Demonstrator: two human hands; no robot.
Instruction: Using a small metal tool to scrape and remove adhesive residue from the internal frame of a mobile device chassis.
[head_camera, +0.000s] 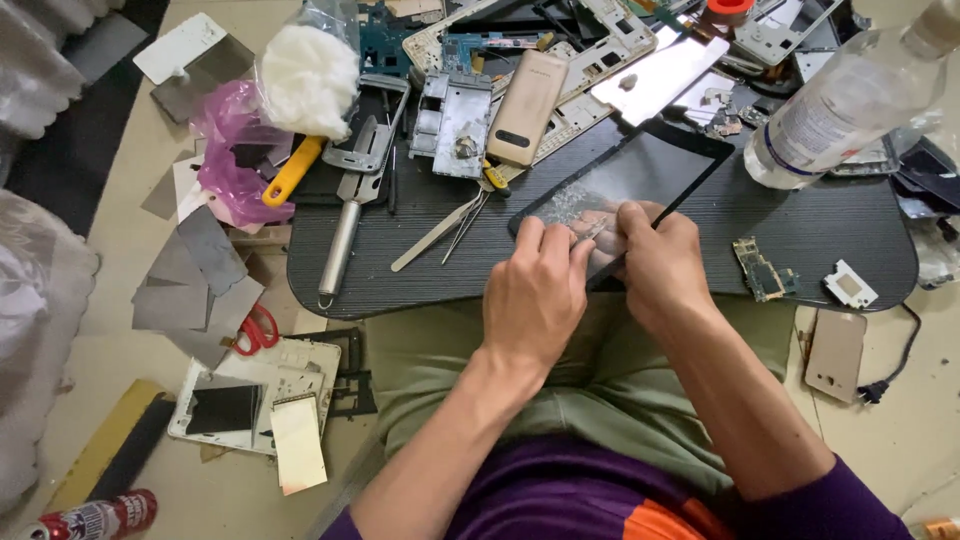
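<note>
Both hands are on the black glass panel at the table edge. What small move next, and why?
Probably keep the left hand pressing the glass panel flat while the right hand works on at the whitish residue patch: both hands' fingertips meet just below it, and it looks uncleared.

A low, dark, ribbed surface (800, 230) with rounded corners stands on a pale beige floor (120, 250). Even, soft light falls over it (no hard shadows). White fabric (30, 290) bulges in at the left edge, beside a dark mat (70, 130) at the upper left.
</note>
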